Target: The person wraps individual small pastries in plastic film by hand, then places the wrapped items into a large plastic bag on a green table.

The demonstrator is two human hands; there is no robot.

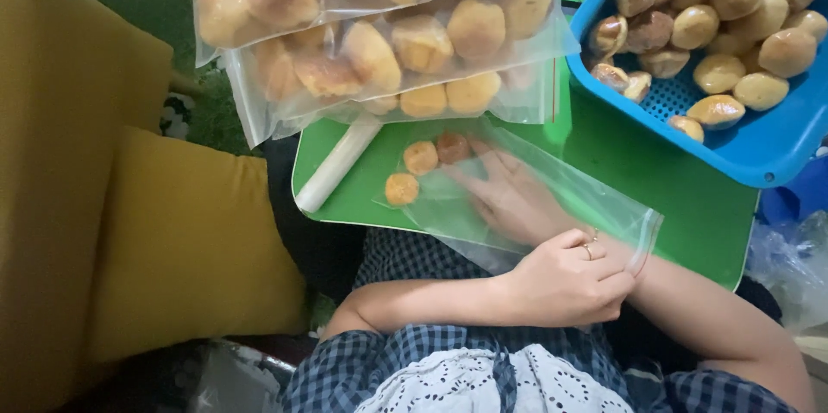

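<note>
1. The left hand (565, 279) is closed in a pinch on the mouth edge of the clear bag (552, 197) and holds it up off the green surface (690, 197). A ring shows on one finger.
2. The right hand (513, 193) is inside the bag, spread flat with the fingers nearly straight, and grips nothing. Its fingertips (473, 165) lie just beside the nearest bun; whether they touch it I cannot tell.
3. Far left, a yellow cushion (172, 240) lies off the surface, well apart from the hands.
4. A white roll (338, 165) lies slanted on the left end of the surface, just beside the bag's closed end.
5. Three small buns (421, 157) sit inside the bag at that closed end, close together in a loose arc.
6. Above them lie stacked filled bags (388, 59), overlapping the far edge of the surface.
7. The bag lies flat in the middle of the surface. Its long axis runs on a diagonal, with the closed end pointing up-left and the mouth opening down-right toward the person.
8. To do this well, I judge that the left hand should hold the mouth wide and steady. The flat right hand should nudge the buns into an even row against the closed end without squashing them.
9. At the right, a blue basket (776, 146) of loose buns rests on the surface, near the bag's mouth.
</note>
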